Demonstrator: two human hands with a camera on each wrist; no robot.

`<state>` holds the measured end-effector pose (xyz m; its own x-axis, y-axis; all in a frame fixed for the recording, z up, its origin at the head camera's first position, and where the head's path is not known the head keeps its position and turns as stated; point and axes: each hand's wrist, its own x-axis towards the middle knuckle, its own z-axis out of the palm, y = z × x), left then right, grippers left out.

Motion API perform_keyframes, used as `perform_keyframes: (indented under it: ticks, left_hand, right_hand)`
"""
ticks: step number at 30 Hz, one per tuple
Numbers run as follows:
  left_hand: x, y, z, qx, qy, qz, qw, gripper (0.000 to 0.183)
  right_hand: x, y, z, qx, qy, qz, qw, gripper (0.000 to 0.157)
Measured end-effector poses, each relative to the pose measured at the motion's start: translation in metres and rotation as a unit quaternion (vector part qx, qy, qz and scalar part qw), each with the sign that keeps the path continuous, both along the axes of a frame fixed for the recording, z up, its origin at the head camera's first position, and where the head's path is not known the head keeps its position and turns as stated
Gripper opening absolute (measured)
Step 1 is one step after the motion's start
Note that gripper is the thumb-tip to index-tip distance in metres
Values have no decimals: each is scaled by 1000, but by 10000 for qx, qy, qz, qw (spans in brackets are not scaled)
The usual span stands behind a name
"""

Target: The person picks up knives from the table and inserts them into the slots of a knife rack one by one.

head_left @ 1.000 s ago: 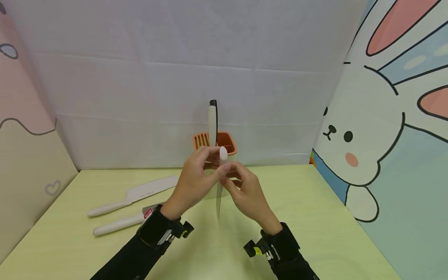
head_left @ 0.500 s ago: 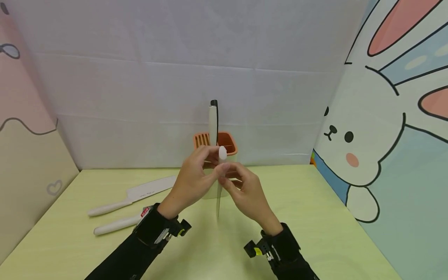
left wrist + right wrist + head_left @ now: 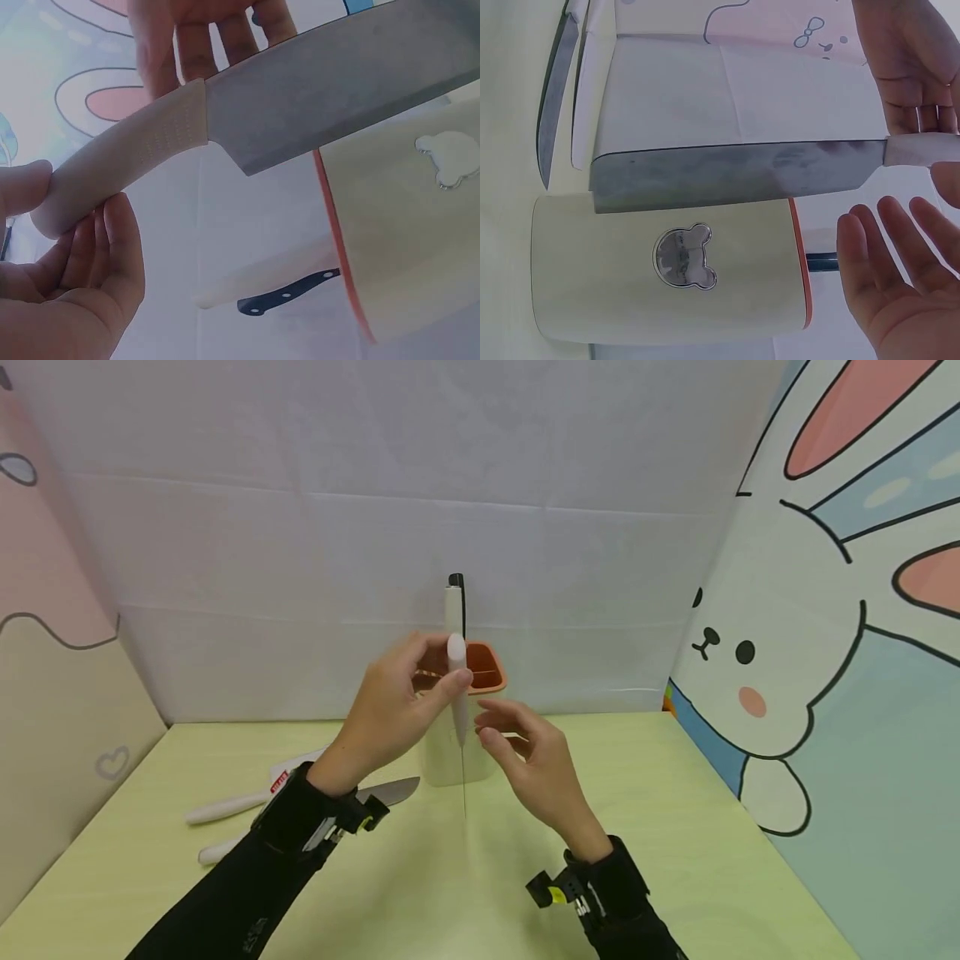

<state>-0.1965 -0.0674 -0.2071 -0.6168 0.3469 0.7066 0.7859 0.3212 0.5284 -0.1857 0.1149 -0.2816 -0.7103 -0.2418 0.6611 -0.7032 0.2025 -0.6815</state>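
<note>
A cleaver with a white handle and a wide squared blade hangs point down in the head view. My left hand pinches the handle near its butt end between thumb and fingers. My right hand is apart from the cleaver, just right of it, fingers loosely bent and holding nothing. Behind the cleaver stands a cream knife holder with an orange rim and a shiny bear-shaped badge. A white handle and a black handle stick out of the holder.
Left on the pale table lie two more white-handled knives, partly hidden by my left arm: one handle lies farther back, the other knife's pointed blade shows past my wrist. A white wall sheet rises close behind the holder.
My left hand has lifted the cleaver up and a little left. My right hand has let go of it and stays lower right. More of the holder and a table knife's blade now shows.
</note>
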Motion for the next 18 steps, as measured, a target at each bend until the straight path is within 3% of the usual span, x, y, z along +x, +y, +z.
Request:
perform_keyframes:
  ticks: [8, 15, 18]
  left_hand:
    - [-9, -7, 33, -115, 126, -125, 9998, 25]
    - [-14, -8, 69, -241, 220, 196, 9993, 23]
    - [-22, -10, 77, -263, 250, 326, 9988, 23]
  right_hand:
    - [-3, 1, 0, -139, -34, -59, 9999, 28]
    - [-4, 2, -1, -191, -82, -7, 9998, 26]
    - [-5, 2, -2, -219, -87, 2, 9997, 26]
